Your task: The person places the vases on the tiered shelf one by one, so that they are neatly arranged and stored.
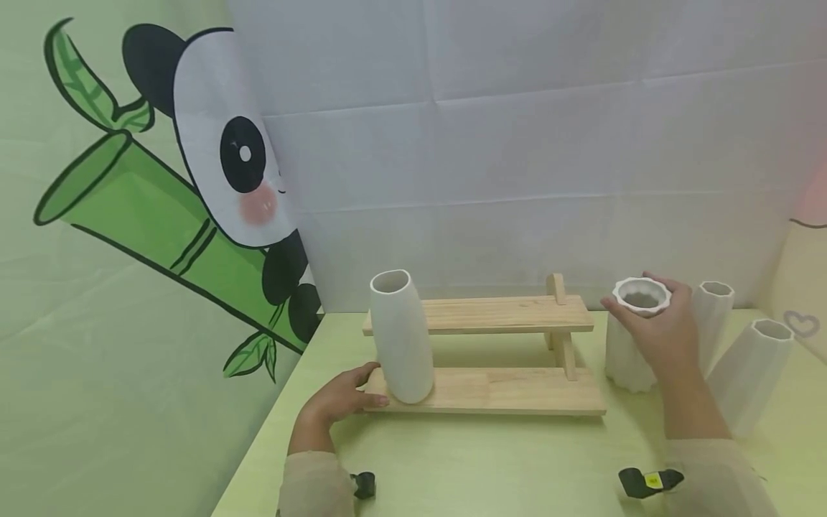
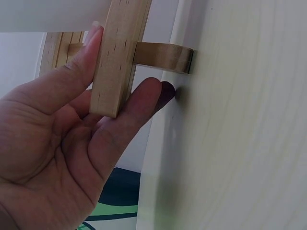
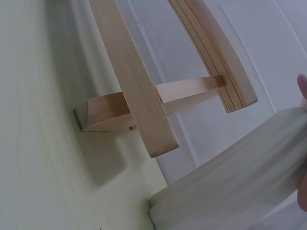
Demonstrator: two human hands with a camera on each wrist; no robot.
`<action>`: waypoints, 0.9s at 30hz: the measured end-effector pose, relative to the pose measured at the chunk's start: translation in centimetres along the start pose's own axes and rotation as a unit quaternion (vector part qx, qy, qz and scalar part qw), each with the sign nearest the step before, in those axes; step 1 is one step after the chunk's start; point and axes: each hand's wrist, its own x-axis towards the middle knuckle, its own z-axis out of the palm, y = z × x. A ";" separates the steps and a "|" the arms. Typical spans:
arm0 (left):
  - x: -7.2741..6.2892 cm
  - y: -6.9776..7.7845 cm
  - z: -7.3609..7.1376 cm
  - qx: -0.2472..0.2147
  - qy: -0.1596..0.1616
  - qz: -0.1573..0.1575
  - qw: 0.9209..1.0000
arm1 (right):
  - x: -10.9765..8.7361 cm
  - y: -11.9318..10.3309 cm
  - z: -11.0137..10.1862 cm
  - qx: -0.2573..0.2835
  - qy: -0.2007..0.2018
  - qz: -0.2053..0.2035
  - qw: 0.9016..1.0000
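Observation:
A two-tier wooden shelf point(image 1: 510, 390) stands on the table. My left hand point(image 1: 339, 396) grips the left end of its lower board. In the left wrist view the thumb lies along one face of the board end point(image 2: 112, 76) and the fingers are on the other. A tall white vase point(image 1: 403, 337) stands on that board, just right of the left hand. Right of the shelf, my right hand point(image 1: 672, 334) holds a white vase with a scalloped rim point(image 1: 622, 352) near its top. The lower part of this vase point(image 3: 230, 184) meets the table in the right wrist view.
Two more white vases stand right of the right hand: a slim one point(image 1: 713, 316) behind and a wider one point(image 1: 752, 373) nearer, partly hidden by the forearm. A pale cloth point(image 1: 517, 158) hangs behind the table, and a panda-print cloth point(image 1: 148, 323) is on the left.

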 end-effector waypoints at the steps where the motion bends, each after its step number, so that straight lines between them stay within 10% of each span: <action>1: 0.0 0.0 0.0 0.000 0.001 -0.001 1.000 | 0.0 0.1 0.1 0.006 0.006 -0.001 1.000; 19: 0.0 0.1 0.3 -0.005 -0.008 0.009 1.000 | 0.0 -0.3 -0.3 0.059 0.070 -0.004 0.996; 27: -0.1 0.3 0.4 -0.006 -0.002 -0.012 1.000 | -0.6 -2.9 -1.9 0.034 0.040 -0.010 0.999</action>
